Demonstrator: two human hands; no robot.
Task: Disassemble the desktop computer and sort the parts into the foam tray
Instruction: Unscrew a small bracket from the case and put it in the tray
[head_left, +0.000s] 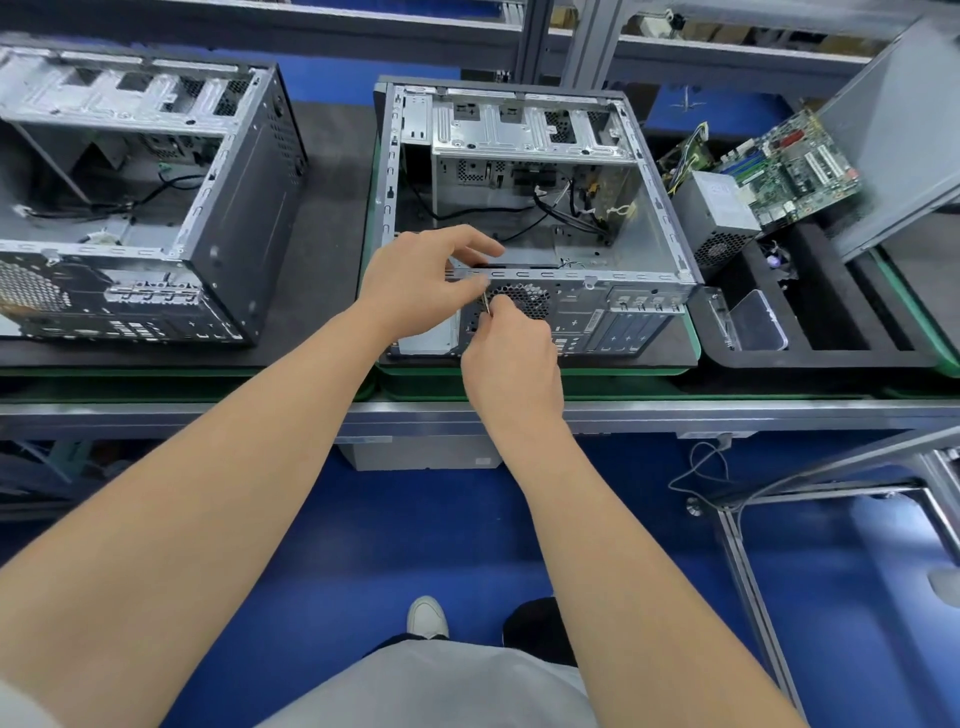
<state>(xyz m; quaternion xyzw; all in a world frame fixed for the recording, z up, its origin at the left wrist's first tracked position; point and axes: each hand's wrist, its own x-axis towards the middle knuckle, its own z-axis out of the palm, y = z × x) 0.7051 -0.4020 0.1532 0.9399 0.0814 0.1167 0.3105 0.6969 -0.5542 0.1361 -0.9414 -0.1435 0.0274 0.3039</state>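
Computer case open on the bench, just left of the foam tray. Left grip loose-fingered, resting on the case's near rim; right grip pinching a thin metal tool at the fan grille

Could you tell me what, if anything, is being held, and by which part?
Right hand pinches a thin metal piece by its lower end; left hand only touches the case.

Bare metal computer case, matt black foam tray
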